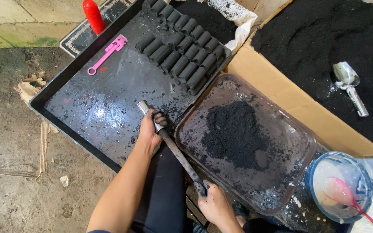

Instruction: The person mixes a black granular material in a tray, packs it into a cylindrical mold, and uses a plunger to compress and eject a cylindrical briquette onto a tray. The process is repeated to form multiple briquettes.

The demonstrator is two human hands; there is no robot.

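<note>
My left hand grips the upper part of a long metal tube tool just below its shiny open end, which rests on the black tray. My right hand is closed on the tool's lower end, near my dark-trousered leg. Rows of black cylindrical briquettes lie at the far right of the black tray. A brown tray beside the tool holds a heap of black powder.
A pink spanner lies on the black tray and a red bottle stands behind it. A cardboard box of black powder with a metal scoop sits at the right. A blue bowl holds a pink spoon.
</note>
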